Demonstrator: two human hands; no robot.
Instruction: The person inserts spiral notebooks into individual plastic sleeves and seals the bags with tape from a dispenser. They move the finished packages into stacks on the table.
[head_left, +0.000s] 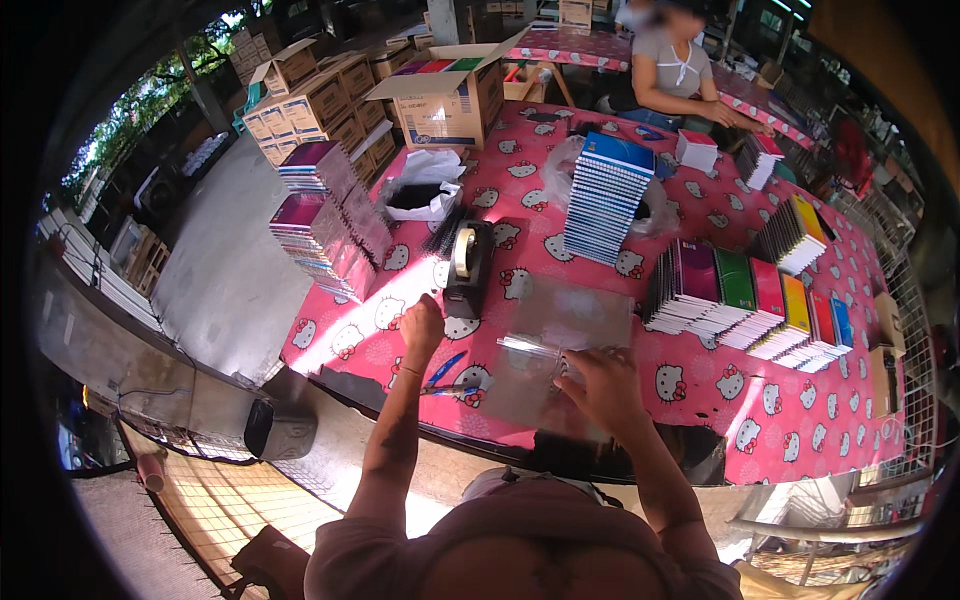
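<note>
My left hand (422, 326) is raised just left of a black tape dispenser (468, 290) that carries a roll of clear tape (463, 252). Its fingers are curled closed, and whatever they may pinch is too small to make out. My right hand (606, 386) rests over clear plastic sleeves (560, 315) lying on the table, its thumb and fingers apart. A shiny fold of plastic (528, 347) runs beside its fingertips. Blue-handled scissors (447, 378) lie between my two forearms, near the table's front edge.
The table has a pink cartoon-patterned cover (745, 400). Spiral notebooks stand in a tall blue stack (610, 195), purple stacks (325, 235) and a multicoloured row (745, 305). Behind are an open carton (445, 105), a plastic-lined container (425, 190) and a seated person (675, 75).
</note>
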